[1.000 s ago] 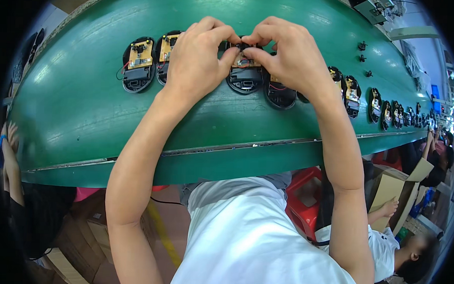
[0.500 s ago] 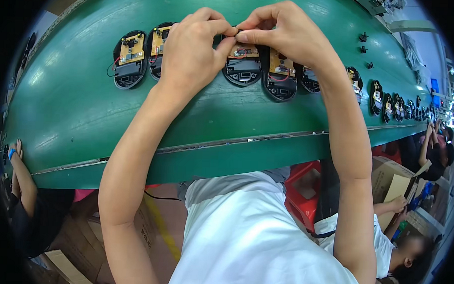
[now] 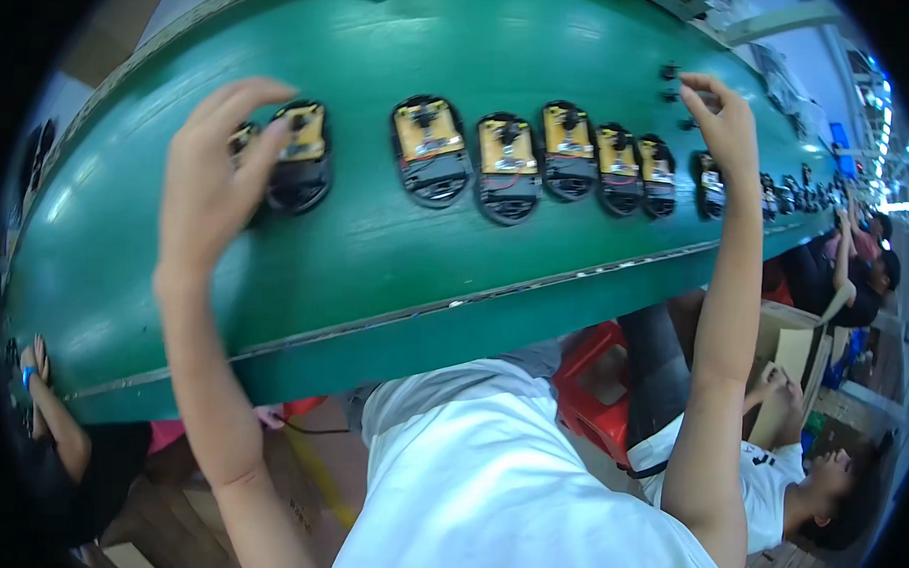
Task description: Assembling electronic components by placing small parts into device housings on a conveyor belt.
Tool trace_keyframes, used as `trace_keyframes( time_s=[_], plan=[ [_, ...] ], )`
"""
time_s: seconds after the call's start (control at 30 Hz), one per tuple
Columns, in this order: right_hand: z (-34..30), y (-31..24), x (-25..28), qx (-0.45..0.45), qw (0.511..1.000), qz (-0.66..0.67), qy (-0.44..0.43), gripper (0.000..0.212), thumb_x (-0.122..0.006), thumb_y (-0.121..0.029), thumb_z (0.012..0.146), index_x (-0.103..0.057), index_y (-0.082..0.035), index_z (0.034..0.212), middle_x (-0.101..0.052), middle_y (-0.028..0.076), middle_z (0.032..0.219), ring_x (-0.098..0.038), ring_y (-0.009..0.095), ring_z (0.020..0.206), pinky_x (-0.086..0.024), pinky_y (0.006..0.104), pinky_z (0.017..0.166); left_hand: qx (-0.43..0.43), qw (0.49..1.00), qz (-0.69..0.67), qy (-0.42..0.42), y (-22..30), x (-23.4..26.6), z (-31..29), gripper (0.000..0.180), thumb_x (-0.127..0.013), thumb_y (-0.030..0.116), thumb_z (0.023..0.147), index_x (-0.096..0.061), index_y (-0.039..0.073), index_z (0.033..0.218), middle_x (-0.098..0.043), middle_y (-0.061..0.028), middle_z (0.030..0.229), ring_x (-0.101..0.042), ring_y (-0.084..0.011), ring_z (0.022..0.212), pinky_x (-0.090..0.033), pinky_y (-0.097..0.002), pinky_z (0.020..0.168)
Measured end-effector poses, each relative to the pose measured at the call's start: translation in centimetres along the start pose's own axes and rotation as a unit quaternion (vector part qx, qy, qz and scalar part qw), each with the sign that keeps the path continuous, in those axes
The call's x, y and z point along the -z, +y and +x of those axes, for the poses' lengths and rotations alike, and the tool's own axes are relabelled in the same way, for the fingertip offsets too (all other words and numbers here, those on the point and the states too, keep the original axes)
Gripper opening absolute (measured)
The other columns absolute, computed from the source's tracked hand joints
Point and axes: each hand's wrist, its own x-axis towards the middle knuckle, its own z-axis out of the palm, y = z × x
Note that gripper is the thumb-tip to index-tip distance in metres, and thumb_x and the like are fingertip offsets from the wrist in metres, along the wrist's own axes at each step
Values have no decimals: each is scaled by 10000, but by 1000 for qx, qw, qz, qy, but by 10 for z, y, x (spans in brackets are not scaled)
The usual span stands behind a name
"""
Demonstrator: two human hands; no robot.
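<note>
A row of black oval housings, each with a tan circuit board and looking like opened computer mice, lies on the green bench (image 3: 395,272). My left hand (image 3: 219,161), blurred, is over the left end of the row. Its thumb and fingers are spread beside one opened mouse (image 3: 301,163); whether the thumb touches it I cannot tell. A second housing is mostly hidden behind this hand. At the right my right hand (image 3: 725,123) reaches across the bench, thumb and index finger curved with a gap between them. They are close to small black parts (image 3: 670,71) lying there.
More opened mice (image 3: 431,153) stand in the middle, and others trail off to the right. A bench edge (image 3: 454,302) runs in front of me. A co-worker's hand (image 3: 36,360) rests at far left; a seated person (image 3: 788,486) and a red stool (image 3: 591,389) are at right.
Both hands have come apart from the mouse where their fingertips met. My left hand moved left, my right hand right toward the small black parts. The view has shifted a little.
</note>
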Motion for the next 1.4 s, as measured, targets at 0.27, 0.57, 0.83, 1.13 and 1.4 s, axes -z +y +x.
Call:
trace_keyframes(
  time_s=[0.27, 0.57, 0.83, 1.13, 1.4],
  plan=[
    [-9, 49, 3, -111, 992, -41, -43, 597, -810, -342, 852, -643, -133, 1385, -716, 168, 1205, -741, 275, 924, -571, 396, 860, 56, 995, 20, -82, -21, 4, -2, 411, -726, 2, 838, -653, -8, 1242, -676, -149, 1338, -614, -321, 1275, -439, -381, 1107],
    [-18, 26, -9, -57, 996, -18, -60, 360, -784, -219, 881, -744, -47, 1194, -768, 112, 988, -748, 215, 883, -588, 358, 816, 39, 996, 20, -73, -10, -2, 0, 244, -737, 93, 869, -649, -25, 1064, -692, -155, 1210, -658, -310, 1124, -489, -372, 1007],
    [-59, -165, -60, 173, 925, 320, -111, 272, -776, 15, 856, -719, 38, 1121, -747, 109, 1085, -738, 149, 935, -615, 282, 844, -80, 990, -97, 61, 14, -4, 0, 170, -753, 85, 862, -710, -2, 1003, -728, -127, 1008, -694, -274, 957, -529, -350, 874],
    [-57, -227, -99, 262, 882, 372, -122, 265, -796, 40, 808, -737, 30, 1066, -751, 118, 1081, -753, 186, 930, -628, 304, 845, -136, 968, -209, -7, 29, -32, -10, 145, -771, 107, 862, -758, -4, 955, -753, -126, 914, -702, -280, 825, -549, -371, 759],
    [-27, -240, -131, 256, 925, 266, -91, 265, -790, -116, 848, -757, -43, 1100, -783, 107, 1017, -760, 207, 915, -599, 332, 842, -100, 993, -29, 52, -16, -9, -2, 212, -754, 123, 873, -743, 26, 1062, -735, -134, 1063, -675, -317, 1023, -534, -399, 888]
  ],
)
